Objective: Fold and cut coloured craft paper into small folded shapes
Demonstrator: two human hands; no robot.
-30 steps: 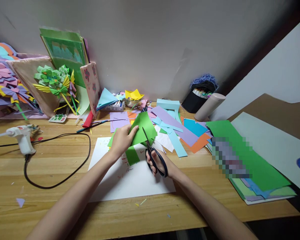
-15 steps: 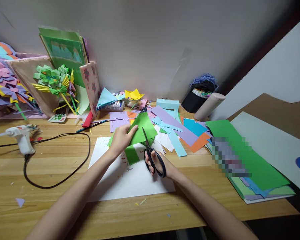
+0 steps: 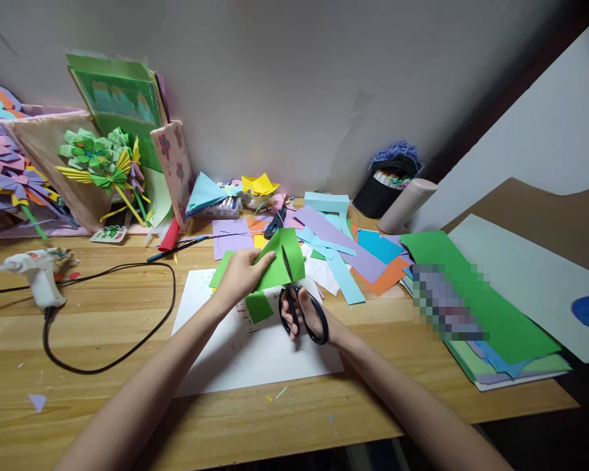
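Cutting step, mid-cut as we judge it. Left hand pinches the green paper, thumb on top and the other fingers curled beneath. The paper is lifted off the white sheet on the table. Right hand has its fingers through the loops of the scissors, closed round the handles. The blades point up into the paper's lower edge and look near shut. A green flap hangs below the left hand.

Next move, in our view, calls for opening the blades and feeding the paper in straight, with the left fingers clear of the cut line.

Containers: black cup at the wall, with markers standing in it and blue fluff on top. Clear box further left, pens lying in it; we can't count them.
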